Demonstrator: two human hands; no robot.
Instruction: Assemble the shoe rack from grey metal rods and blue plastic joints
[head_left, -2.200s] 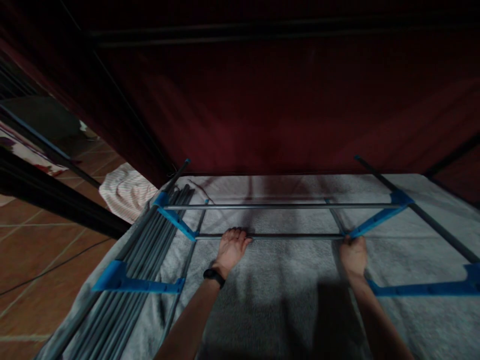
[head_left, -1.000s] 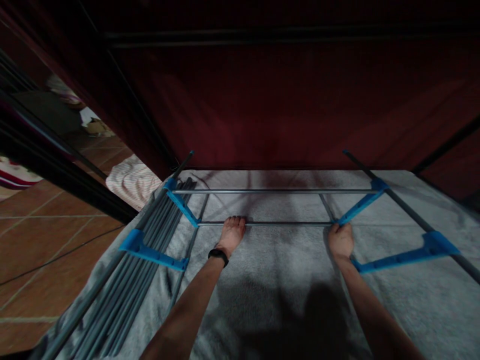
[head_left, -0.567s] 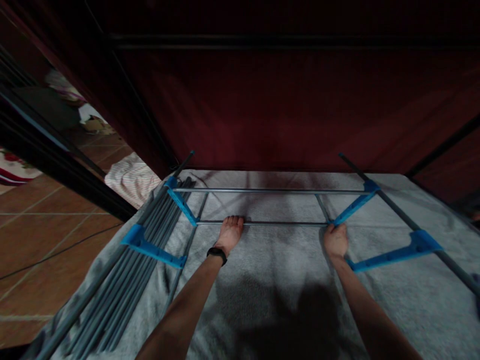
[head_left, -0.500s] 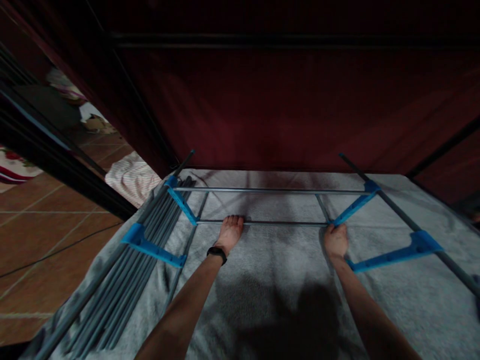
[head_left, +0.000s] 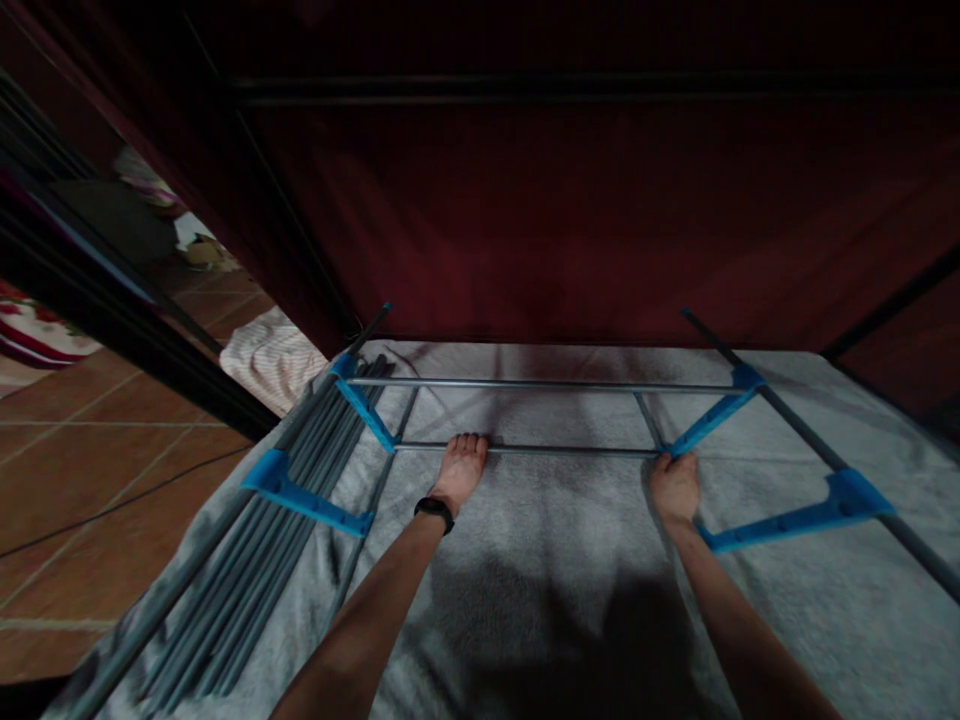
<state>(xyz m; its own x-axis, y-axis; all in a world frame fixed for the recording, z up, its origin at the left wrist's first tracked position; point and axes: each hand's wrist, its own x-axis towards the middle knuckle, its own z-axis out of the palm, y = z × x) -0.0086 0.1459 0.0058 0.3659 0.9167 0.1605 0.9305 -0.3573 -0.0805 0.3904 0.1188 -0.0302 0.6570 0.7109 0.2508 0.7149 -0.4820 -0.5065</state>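
Note:
A rack frame of grey metal tubes and blue plastic brackets lies on a grey blanket (head_left: 517, 570). My left hand (head_left: 463, 468), with a black band on its wrist, is wrapped over the lower crossbar (head_left: 570, 451). My right hand (head_left: 675, 486) is closed round the inner right tube, just below the end of the far right blue bracket (head_left: 705, 425); the hand hides part of that tube. Beyond both hands runs the upper crossbar (head_left: 540, 384). The near right blue bracket (head_left: 802, 522) and the near left blue bracket (head_left: 307, 500) have no crossbar between them.
Several loose grey tubes (head_left: 262, 560) lie in a bundle at the left, partly under the frame. A dark red panel (head_left: 525, 220) stands behind the blanket. Left of a black post (head_left: 135, 330) are a tiled floor (head_left: 97, 480), a dark cable (head_left: 127, 500) and a striped cloth (head_left: 270, 355).
The right side of the frame and my right hand have shifted very slightly to the right. Both hands keep their hold, and the view has tilted a little.

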